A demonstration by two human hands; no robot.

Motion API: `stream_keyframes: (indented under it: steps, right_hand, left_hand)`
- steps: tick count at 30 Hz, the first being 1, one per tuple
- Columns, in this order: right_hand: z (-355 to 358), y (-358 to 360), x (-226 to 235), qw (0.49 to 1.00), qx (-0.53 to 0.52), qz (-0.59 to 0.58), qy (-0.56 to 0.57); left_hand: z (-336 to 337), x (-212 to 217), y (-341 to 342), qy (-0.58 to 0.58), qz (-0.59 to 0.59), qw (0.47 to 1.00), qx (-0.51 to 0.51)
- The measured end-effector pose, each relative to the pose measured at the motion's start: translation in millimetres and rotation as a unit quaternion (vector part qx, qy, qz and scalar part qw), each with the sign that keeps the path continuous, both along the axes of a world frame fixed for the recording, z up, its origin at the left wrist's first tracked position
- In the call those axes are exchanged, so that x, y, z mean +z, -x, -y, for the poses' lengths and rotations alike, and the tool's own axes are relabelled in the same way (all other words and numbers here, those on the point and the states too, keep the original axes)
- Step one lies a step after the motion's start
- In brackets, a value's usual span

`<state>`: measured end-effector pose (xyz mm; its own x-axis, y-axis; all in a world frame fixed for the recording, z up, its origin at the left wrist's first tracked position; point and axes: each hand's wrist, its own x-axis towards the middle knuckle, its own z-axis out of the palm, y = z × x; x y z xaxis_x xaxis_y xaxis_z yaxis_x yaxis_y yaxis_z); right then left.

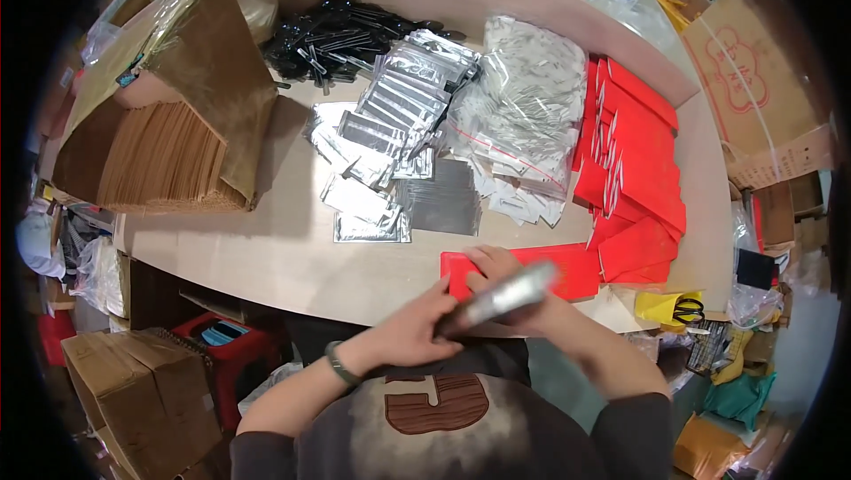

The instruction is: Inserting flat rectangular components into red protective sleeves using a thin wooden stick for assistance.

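Observation:
A silvery flat packet (512, 296), smeared by motion, is held at its dark lower end by my closed left hand (417, 327). It slants up to the right, across my right wrist. My right hand (498, 274) has its fingers bent over a red envelope (456, 269) at the table's front edge. The tip of my left index finger comes close to that envelope. Just right of it lie more red envelopes (572, 269). Part of my right palm is hidden behind the blurred packet.
Beyond my hands lie silver foil packets (399, 90), grey flat packets (441, 196), a clear bag of white sachets (532, 81) and black utensils (341, 32). Stacked red envelopes (643, 152) line the right side. An open carton (204, 63) stands left; scissors (688, 310) lie right.

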<state>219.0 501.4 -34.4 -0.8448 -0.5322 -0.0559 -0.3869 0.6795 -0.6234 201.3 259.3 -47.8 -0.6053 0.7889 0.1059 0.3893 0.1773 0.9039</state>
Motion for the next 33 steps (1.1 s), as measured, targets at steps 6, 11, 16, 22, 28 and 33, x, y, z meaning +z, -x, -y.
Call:
stream_keyframes:
  steps: [6, 11, 16, 22, 28, 33]
  right_hand:
    - [39, -1, 6, 0.978, -0.146, -0.115, -0.095]
    - [62, 7, -5, 0.966, -0.189, 0.023, -0.173]
    - [65, 18, -19, 0.959, -0.227, 0.091, -0.145]
    - [77, 50, -13, 0.981, -0.156, 0.060, -0.100]
    - [-54, 75, -27, 0.925, -0.335, -0.025, -0.178]
    - [16, 100, 12, 0.955, -0.205, -0.175, -0.128]
  left_hand:
    - [41, 8, 4, 0.219, 0.116, 0.942, 0.229]
    - [66, -11, 0, 0.226, -0.080, 0.930, 0.278]
    - [91, 7, 4, 0.301, -0.123, 0.938, 0.119]
    - [78, 15, 30, 0.244, -0.155, 0.949, 0.122]
    - [127, 21, 55, 0.172, -0.209, 0.923, 0.275]
    - [218, 54, 103, 0.180, -0.296, 0.786, 0.513]
